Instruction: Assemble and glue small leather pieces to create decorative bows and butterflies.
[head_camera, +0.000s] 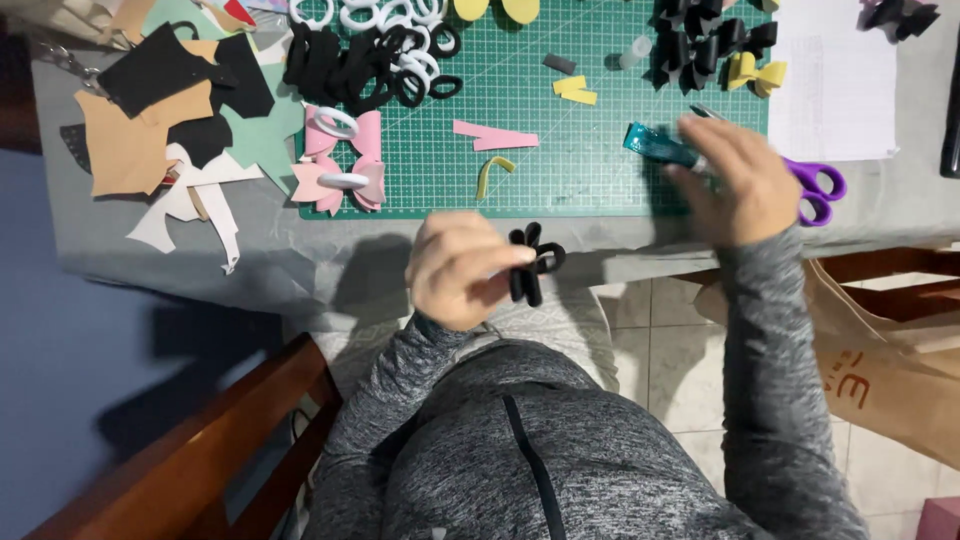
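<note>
My left hand is closed around a small black foam bow and holds it just in front of the table edge, over my lap. My right hand is blurred and grips a teal glue tube above the right side of the green cutting mat. Purple-handled scissors lie right beside that hand, partly hidden by it.
Pink bows with white rings, a heap of black and white hair rings, pink and yellow strips lie on the mat. Foam scraps at left, black and yellow bows at back right, white paper, brown bag, chair arm.
</note>
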